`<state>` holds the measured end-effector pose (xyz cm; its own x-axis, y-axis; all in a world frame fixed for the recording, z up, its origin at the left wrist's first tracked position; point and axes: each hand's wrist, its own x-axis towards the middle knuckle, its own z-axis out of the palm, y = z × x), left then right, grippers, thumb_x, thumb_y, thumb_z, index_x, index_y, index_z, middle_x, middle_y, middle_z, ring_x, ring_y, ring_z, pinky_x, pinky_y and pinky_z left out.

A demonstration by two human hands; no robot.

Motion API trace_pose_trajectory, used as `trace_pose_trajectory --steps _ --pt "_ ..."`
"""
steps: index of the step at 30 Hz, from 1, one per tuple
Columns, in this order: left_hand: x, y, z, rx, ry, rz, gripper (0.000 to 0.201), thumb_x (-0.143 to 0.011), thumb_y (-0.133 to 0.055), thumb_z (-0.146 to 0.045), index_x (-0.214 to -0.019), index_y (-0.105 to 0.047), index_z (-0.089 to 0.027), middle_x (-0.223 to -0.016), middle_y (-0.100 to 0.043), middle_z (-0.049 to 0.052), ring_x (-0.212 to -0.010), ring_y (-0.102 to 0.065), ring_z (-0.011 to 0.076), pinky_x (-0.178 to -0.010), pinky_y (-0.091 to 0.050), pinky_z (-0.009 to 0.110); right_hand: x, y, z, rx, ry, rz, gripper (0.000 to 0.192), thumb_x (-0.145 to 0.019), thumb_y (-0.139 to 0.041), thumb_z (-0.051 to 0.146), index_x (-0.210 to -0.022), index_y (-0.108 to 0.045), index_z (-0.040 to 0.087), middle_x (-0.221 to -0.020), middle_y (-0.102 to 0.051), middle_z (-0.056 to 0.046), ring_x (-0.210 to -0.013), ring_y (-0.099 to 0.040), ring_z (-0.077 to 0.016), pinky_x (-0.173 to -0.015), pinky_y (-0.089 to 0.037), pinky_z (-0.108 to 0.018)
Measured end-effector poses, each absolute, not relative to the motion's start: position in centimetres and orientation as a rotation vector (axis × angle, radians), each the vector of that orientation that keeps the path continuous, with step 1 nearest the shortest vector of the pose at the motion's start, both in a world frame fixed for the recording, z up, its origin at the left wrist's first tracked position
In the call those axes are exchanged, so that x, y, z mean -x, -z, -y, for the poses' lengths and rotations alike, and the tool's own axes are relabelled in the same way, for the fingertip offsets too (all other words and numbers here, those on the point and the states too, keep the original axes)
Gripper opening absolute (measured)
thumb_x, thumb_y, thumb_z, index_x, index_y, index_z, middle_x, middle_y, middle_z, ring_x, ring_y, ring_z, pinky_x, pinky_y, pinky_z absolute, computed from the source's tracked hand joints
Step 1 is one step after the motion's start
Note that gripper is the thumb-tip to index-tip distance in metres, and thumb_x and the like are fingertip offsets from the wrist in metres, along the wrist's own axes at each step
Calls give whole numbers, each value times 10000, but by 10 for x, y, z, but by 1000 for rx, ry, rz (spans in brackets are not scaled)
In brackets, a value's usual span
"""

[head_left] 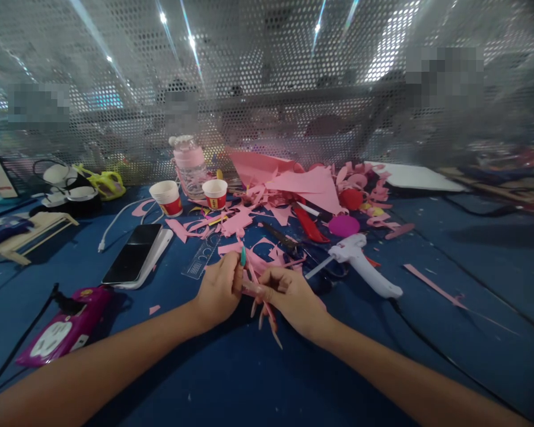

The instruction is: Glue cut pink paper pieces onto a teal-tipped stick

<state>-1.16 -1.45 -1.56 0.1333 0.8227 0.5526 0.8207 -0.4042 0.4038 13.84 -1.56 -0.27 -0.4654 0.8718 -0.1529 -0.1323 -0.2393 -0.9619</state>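
My left hand [219, 289] and my right hand [291, 296] meet over the blue table [231, 379], both pinching one small pink paper piece [253, 283] with thin strips hanging from it. Just beyond my hands lies a pile of pink paper scraps [293, 190]. Black scissors [287, 242] rest right behind the held piece. A white glue gun [360, 261] lies to the right of my right hand. A clear ruler [203, 255] sits to the upper left of my left hand.
A phone [133, 254] lies at the left, with a pink power strip [62, 329] nearer me. Two paper cups [169, 197] and a pink-capped bottle [189, 165] stand behind. A perforated metal screen [267, 77] closes the back. A white board [413, 176] lies far right.
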Motion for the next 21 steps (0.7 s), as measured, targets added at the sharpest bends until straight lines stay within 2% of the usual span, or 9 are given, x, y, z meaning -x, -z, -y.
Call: trace_pose_trajectory --steps 6,13,21 --pt "13 13 15 -2277 -1163 -1610 219 -878 -289 -225 -717 -436 -195 -621 -527 1 -537 -497 124 -520 -380 241 -138 5 14 945 -1777 1282 343 -609 -688 429 -598 -485 152 -431 -554 46 -298 -500 -70 -291 -421 -155" --pt "13 11 17 -2296 -1190 -1587 170 -866 -343 -230 -766 -473 -186 -643 -557 8 -562 -517 127 -533 -396 238 -137 3 17 944 -1770 1265 344 -573 -719 402 -592 -477 159 -453 -550 54 -294 -493 -64 -278 -410 -151" --pt "12 14 16 -2332 -1250 -1550 142 -816 -362 -147 -693 -413 -196 -585 -484 -13 -509 -460 118 -503 -354 236 -138 2 17 948 -1773 1294 339 -599 -708 396 -594 -471 153 -437 -547 57 -277 -472 -47 -276 -402 -132"
